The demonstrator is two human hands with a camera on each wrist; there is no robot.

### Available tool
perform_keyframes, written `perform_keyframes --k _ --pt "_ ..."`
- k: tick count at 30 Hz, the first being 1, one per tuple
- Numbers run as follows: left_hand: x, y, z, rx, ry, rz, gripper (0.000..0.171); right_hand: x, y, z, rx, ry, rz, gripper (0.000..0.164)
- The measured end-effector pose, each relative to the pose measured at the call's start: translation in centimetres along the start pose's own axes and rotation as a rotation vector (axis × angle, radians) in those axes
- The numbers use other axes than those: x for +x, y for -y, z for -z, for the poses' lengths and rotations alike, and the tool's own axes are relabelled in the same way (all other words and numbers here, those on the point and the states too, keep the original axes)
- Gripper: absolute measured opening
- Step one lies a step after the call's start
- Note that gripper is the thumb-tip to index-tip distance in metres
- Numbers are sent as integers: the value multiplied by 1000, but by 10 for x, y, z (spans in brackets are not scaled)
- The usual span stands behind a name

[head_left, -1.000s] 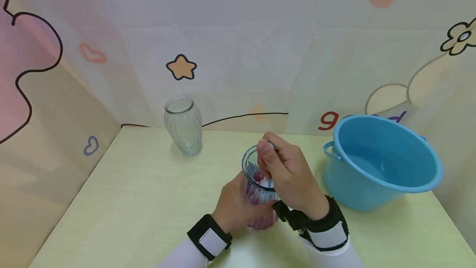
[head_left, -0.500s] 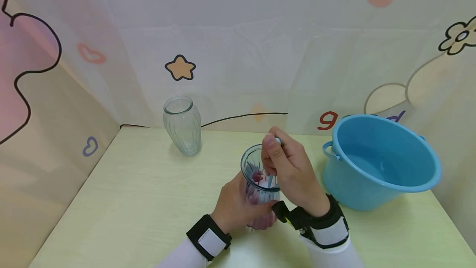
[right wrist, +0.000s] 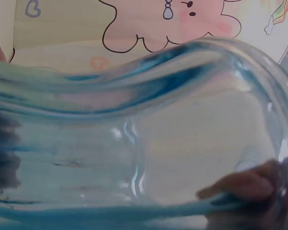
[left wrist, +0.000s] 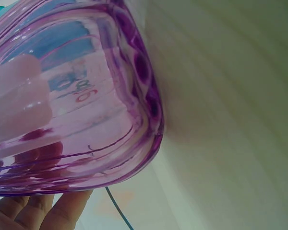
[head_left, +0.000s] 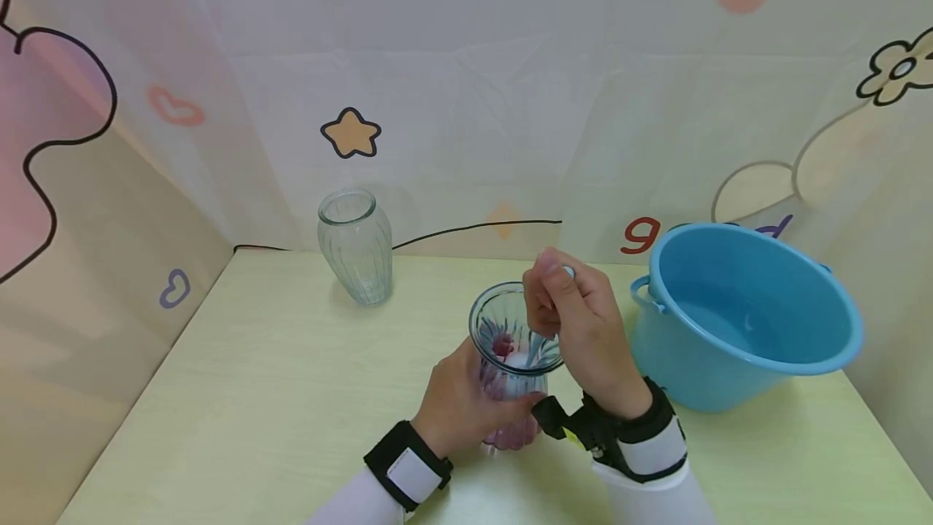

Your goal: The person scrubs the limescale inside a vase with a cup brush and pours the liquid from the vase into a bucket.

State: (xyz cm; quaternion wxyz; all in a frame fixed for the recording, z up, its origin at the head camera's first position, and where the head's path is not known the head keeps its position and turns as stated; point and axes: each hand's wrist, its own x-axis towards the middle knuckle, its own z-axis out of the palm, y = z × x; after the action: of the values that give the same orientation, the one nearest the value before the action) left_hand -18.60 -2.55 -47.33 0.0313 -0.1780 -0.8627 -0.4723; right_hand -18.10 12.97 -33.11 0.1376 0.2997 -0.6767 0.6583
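A ribbed glass vase (head_left: 513, 428), blue at the rim and purple toward the base, stands in front of me. My left hand (head_left: 466, 399) grips its side, with the thumb across the front. My right hand (head_left: 579, 318) is at the mouth, its fingers curled round the light-blue handle of a bottle brush (head_left: 535, 349). The handle leans right against the rim side and its top end pokes out above the fist. Inside the glass, the brush's pale, rounded head shows through the purple wall in the left wrist view. Left fingers (left wrist: 67, 211) curl under the vase there.
A second, clear ribbed vase (head_left: 357, 253) stands at the back left of the pale table (head_left: 240, 395). To the right is a large blue bucket (head_left: 700, 379), close to my right forearm. A printed cloth (head_left: 452, 104) hangs behind the table.
My right hand has shifted right and slightly up, tilting the brush handle to the right inside the vase. The left hand and the vase stay almost in place.
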Motion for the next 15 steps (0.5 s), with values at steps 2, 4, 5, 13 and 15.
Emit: perform_keyframes --k 2,4,5,13,15 --pt "0 0 0 6 0 -2 74 0 1 0 21 -9 -11 44" --pt "0 0 0 10 -1 -2 74 0 1 0 46 -10 -14 44" --pt "0 0 0 12 -1 -6 73 0 1 0 55 -9 -12 44" --pt "-1 0 0 19 5 -9 77 1 1 0 125 -3 19 42" --pt "0 0 0 19 5 -10 77 1 1 0 149 -2 39 41"
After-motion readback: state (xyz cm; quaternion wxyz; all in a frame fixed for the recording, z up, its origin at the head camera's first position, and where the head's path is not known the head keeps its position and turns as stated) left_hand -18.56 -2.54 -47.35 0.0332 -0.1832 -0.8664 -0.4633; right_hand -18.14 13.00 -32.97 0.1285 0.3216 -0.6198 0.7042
